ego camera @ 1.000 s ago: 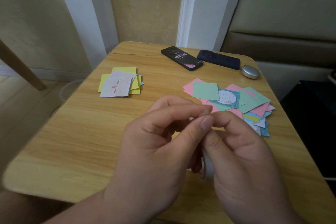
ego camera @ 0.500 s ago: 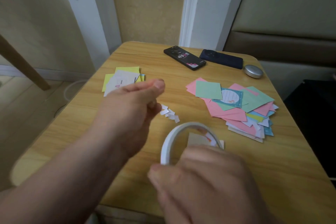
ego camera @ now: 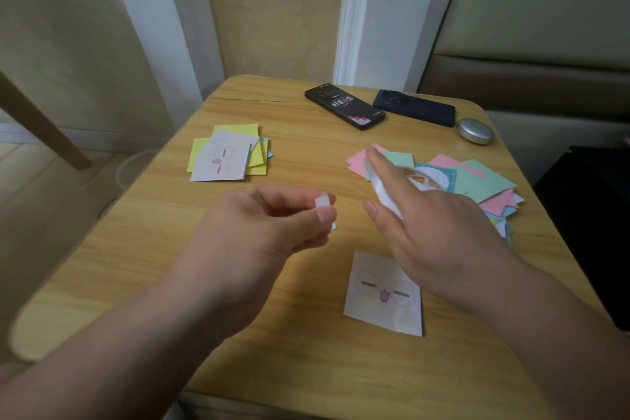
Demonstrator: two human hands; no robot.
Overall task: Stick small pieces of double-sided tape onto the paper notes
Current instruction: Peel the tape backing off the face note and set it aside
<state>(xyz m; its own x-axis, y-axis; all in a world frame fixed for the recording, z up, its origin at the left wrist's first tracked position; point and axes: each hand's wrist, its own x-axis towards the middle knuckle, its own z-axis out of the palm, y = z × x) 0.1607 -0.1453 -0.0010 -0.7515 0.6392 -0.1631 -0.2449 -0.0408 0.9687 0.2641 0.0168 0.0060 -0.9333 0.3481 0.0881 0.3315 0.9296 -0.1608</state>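
Just above the wooden tabletop (ego camera: 153, 249), the left hand (ego camera: 266, 225) curls its fingers (ego camera: 324, 215) and pinches a small white piece of tape (ego camera: 322, 203) between thumb and forefinger. The right hand (ego camera: 436, 225) grips the blurred white tape roll (ego camera: 383, 193) between thumb and forefinger over a loose pile of pink, green and blue notes (ego camera: 491, 181). A square white note with a drawn face (ego camera: 383, 293) lies flat beneath that wrist, and a yellow stack (ego camera: 235, 133) lies well apart to the left.
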